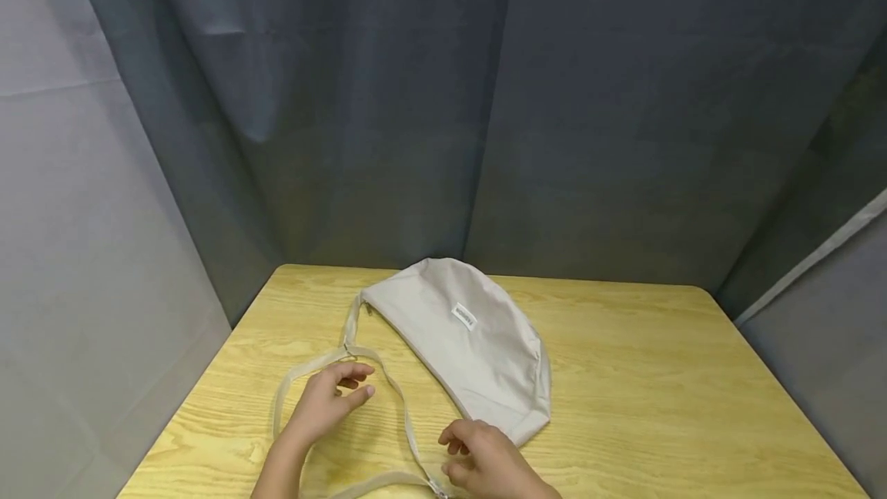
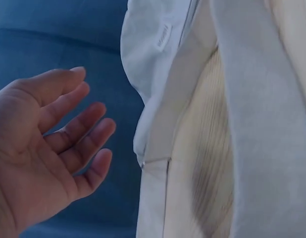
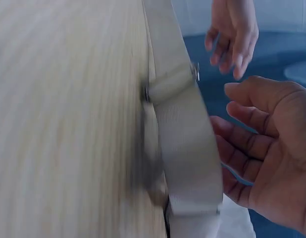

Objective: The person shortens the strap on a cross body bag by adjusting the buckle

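A beige fabric shoulder bag (image 1: 443, 345) lies on the table, its curved side away from me and a small white label (image 1: 464, 316) on its face. Its long strap (image 1: 402, 399) loops across the wood in front of it. Over the strap loop hovers my left hand (image 1: 331, 399), fingers loosely bent and holding nothing, as the left wrist view confirms. My right hand (image 1: 488, 459) is near the bag's lower corner, beside the strap's metal slider (image 1: 438, 488). In the right wrist view its relaxed fingers are close to the strap (image 3: 187, 153); whether they touch it I cannot tell.
The yellow wood-grain table (image 1: 665, 376) extends to the right of the bag. Dark curtains (image 1: 589, 122) hang behind it, with paler grey sheets (image 1: 83, 252) at the sides.
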The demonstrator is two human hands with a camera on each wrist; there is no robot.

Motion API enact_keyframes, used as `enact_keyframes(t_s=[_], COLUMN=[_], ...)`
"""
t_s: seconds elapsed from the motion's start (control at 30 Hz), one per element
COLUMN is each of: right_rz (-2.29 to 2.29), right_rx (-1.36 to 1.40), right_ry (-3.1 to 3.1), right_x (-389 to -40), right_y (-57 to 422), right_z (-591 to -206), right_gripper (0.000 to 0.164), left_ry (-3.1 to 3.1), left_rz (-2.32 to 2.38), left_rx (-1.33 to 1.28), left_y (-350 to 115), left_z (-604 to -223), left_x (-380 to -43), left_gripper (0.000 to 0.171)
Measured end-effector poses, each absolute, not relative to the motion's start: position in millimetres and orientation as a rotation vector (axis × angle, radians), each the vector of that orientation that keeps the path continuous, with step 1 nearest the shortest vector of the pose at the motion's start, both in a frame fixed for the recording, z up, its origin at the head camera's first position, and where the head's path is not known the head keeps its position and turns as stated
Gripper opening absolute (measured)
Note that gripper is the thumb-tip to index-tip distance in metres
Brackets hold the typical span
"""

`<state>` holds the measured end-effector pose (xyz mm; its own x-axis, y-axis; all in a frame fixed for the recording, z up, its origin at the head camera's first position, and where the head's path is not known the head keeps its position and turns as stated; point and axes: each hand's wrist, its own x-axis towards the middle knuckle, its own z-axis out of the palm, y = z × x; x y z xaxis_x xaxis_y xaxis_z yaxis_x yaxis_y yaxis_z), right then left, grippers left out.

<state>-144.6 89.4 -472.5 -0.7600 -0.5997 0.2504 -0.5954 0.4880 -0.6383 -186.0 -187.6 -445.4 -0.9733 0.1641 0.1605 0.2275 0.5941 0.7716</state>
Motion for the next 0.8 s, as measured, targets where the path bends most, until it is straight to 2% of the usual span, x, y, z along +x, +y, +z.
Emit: enact_keyframes(t_s=[0.07,0.3,0.43,0.63,0.8], right_rz=[-1.141,-0.987,-0.896,-0.916,-0.965], right_rx=[-1.031,-0.871,-0.847,-0.786,-0.748], right_ry=[2.666,2.629,2.661,2.624,2.572], right_x=[-141.1,-135.1,-136.8,-139.3,-141.0], right_y=[82.1,62.8,61.6,61.9,61.7], right_z=[-469.4,-469.6,-472.2,-476.6,-481.5], right_gripper=[0.024,0.052,0.059,0.062,0.056], left_ry=[-2.697,-2.662,-2.67,-2.637,-2.623], left_rz=[-1.333,-1.325,-1.284,-1.287,-1.263], left_rx=[-0.271,-0.117,-0.039,0.034,0.071], left_y=[-192.3,-206.3,-213.7,-225.5,-233.0], left_z=[-446.8,-458.4,-463.8,-474.7,-485.9], left_x=[-192.4,-213.3,-227.0,-246.9,-261.3], left_gripper=[0.026,0.032,0.032,0.032,0.03])
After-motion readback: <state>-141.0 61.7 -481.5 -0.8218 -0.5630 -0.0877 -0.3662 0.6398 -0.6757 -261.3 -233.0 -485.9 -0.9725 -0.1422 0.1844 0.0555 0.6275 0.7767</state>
